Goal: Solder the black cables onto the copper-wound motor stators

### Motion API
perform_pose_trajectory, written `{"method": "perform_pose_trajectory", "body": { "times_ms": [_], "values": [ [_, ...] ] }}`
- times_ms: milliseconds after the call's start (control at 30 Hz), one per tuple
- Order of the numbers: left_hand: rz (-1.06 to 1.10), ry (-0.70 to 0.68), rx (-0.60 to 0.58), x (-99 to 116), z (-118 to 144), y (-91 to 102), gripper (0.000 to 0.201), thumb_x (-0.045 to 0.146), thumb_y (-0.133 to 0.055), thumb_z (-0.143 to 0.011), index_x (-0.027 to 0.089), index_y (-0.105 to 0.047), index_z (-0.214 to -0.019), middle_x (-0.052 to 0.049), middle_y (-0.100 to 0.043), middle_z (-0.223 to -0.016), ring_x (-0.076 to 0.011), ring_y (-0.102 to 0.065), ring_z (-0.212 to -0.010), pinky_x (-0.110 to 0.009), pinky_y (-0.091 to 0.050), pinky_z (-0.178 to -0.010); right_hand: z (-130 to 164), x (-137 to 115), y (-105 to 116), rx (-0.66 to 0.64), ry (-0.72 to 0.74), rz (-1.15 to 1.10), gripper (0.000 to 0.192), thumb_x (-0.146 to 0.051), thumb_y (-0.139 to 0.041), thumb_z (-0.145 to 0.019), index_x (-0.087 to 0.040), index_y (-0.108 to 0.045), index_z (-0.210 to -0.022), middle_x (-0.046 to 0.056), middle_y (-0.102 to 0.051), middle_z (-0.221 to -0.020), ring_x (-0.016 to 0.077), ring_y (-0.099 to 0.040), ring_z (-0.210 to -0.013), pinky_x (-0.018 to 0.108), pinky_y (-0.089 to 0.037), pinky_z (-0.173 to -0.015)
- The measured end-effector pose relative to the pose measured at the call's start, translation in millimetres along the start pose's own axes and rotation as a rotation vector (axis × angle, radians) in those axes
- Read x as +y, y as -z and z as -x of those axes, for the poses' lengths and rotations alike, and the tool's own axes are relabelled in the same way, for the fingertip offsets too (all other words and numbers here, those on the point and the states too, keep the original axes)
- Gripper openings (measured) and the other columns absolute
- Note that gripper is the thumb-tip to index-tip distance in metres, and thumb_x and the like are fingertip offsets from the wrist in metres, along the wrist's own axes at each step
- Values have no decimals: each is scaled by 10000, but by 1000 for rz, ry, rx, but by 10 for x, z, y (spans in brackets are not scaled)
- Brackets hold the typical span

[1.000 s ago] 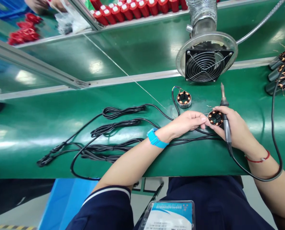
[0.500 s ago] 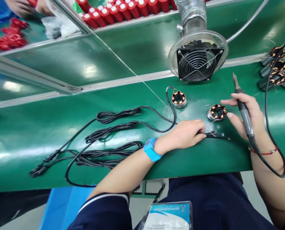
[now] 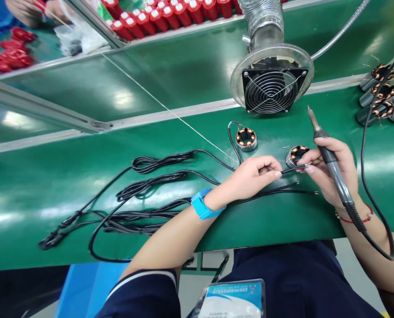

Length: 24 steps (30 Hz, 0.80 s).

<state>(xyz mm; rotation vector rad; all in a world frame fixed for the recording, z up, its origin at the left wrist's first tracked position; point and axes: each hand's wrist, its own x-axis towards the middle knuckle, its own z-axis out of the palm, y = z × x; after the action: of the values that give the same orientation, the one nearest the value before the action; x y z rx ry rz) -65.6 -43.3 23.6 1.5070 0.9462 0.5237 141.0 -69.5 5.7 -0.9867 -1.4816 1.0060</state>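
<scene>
My left hand (image 3: 255,176) pinches a black power cable (image 3: 291,169) near its stripped end, and a strand of solder wire (image 3: 202,140) runs down to that hand. My right hand (image 3: 338,170) is closed round a soldering iron (image 3: 331,163), tip pointing up and away. Its thumb and fingertips also meet at the cable's end, by a small blue wire. Just behind the fingers sits a copper-wound stator (image 3: 293,157), partly covered by them. A second stator (image 3: 246,139), with a cable at its wires, stands farther left. Two more cable ends (image 3: 293,189) lie below my hands.
Coiled black cables (image 3: 150,216) spread across the left of the green bench (image 3: 51,176). A fume extractor fan (image 3: 271,90) hangs at the back. More stators (image 3: 382,95) stand far right. Red cylinders (image 3: 170,17) line the shelf; another person's hands (image 3: 28,11) work beyond it.
My left hand has lifted one cable end off the bench towards the stator. My right hand, with the soldering iron, has moved left and its fingertips have closed at the cable's end.
</scene>
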Motion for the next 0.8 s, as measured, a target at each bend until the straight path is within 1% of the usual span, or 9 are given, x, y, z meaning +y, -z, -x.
{"method": "perform_pose_trajectory", "body": {
  "times_ms": [133,200,267,400,500,567,667,733,800],
  "values": [
    [-85,-135,23,19,-3,-32,282,344,-467,-918,143,-638,-816,-15,-580,-760,-105,-511,-723,-235,-396,-699,-2,-17,-29,-20,12,24,380,-230,-659,-850,-293,-495,-1186,-13,-665,-843,161,-670,-771,351,-595,-722],
    [-94,-170,26,26,2,-54,361,352,-399,-955,145,-656,-809,-26,-597,-782,-111,-541,-763,-242,-405,-742,6,-35,-66,-41,27,10,381,-216,-651,-855,-302,-494,-1191,-20,-654,-835,146,-666,-746,317,-592,-686],
    [-113,-161,27,30,11,-77,392,352,-393,-960,144,-633,-731,-11,-554,-708,-102,-518,-705,-238,-394,-698,20,-49,-104,-50,53,-9,412,-194,-646,-855,-308,-482,-1215,-19,-644,-861,137,-666,-746,298,-595,-670],
    [-164,-147,-3,41,31,-101,436,347,-453,-938,145,-492,-554,13,-455,-627,-82,-437,-615,-234,-360,-620,52,-50,-140,-30,85,-4,490,-178,-655,-841,-314,-448,-1264,-3,-620,-934,142,-670,-779,316,-615,-695],
    [-145,-117,-40,46,34,-95,427,352,-462,-936,141,-541,-574,-15,-556,-697,-90,-490,-655,-240,-393,-650,60,-45,-135,-29,96,33,496,-172,-650,-839,-316,-443,-1266,0,-611,-934,142,-659,-787,313,-615,-692],
    [-120,-136,-73,44,28,-88,404,345,-465,-934,142,-596,-611,-38,-632,-761,-110,-547,-742,-259,-424,-751,59,-48,-130,-52,122,46,478,-161,-650,-837,-316,-460,-1247,-10,-611,-903,134,-645,-769,305,-604,-694],
    [56,-80,-159,41,20,-87,292,328,-492,-916,145,-632,-737,-37,-673,-803,-122,-592,-798,-282,-444,-824,57,-59,-128,-66,148,48,457,-156,-660,-830,-326,-485,-1217,-27,-613,-857,130,-621,-736,306,-577,-688],
    [290,65,-225,53,23,-88,205,334,-517,-893,150,-600,-855,-17,-662,-757,-106,-604,-695,-259,-470,-705,59,-71,-128,-69,139,34,453,-164,-664,-830,-335,-496,-1214,-29,-617,-841,134,-607,-713,300,-553,-647],
    [437,175,-241,83,33,-85,169,319,-551,-866,153,-565,-891,17,-622,-667,-70,-549,-560,-208,-424,-564,61,-86,-125,-83,120,3,456,-167,-666,-831,-336,-501,-1221,-30,-619,-828,133,-595,-688,282,-526,-598]
  ]
}}
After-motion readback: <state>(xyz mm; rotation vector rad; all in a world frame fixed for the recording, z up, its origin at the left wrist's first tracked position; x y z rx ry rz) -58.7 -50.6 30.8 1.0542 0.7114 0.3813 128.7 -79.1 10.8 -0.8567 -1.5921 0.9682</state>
